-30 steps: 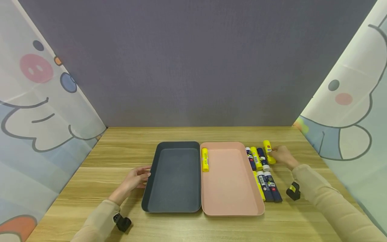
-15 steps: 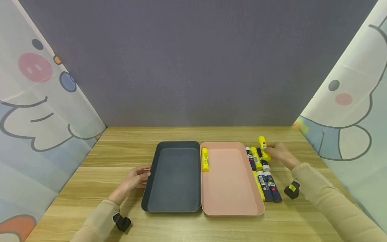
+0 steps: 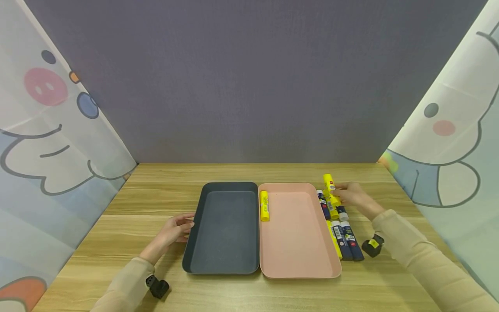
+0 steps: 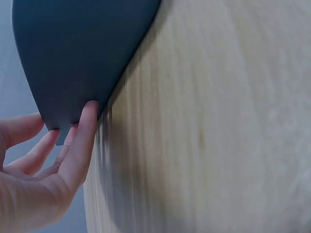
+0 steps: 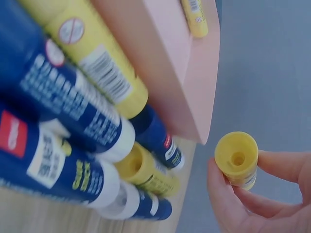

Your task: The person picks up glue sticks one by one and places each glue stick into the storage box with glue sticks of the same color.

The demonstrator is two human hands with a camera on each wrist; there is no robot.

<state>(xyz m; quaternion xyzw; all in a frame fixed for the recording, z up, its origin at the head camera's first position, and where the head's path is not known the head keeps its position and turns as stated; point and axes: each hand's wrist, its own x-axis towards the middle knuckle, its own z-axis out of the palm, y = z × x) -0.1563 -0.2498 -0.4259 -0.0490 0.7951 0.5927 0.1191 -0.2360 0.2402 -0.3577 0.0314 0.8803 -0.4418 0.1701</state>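
Observation:
My right hand (image 3: pixel 352 193) pinches a yellow glue stick (image 5: pixel 237 155) between thumb and fingers, held above the upper row of glue sticks right of the pink tray. In the right wrist view its round yellow end faces the camera. Another yellow glue stick (image 3: pixel 264 206) lies inside the pink tray (image 3: pixel 298 234) along its left wall. My left hand (image 3: pixel 171 234) rests at the left side of the dark tray (image 3: pixel 224 229); in the left wrist view its extended fingertips (image 4: pixel 90 108) touch the tray's outer wall.
Several blue and yellow glue sticks lie in two rows against the pink tray's right side, including a dark blue one (image 3: pixel 352 242). The two trays stand side by side on the wooden table (image 3: pixel 156 195). A grey panel (image 3: pixel 249 86) rises behind.
My right hand has lifted the yellow glue stick from the right end of the upper row and carried it left, over the neighbouring sticks. The left hand and both trays have stayed in place.

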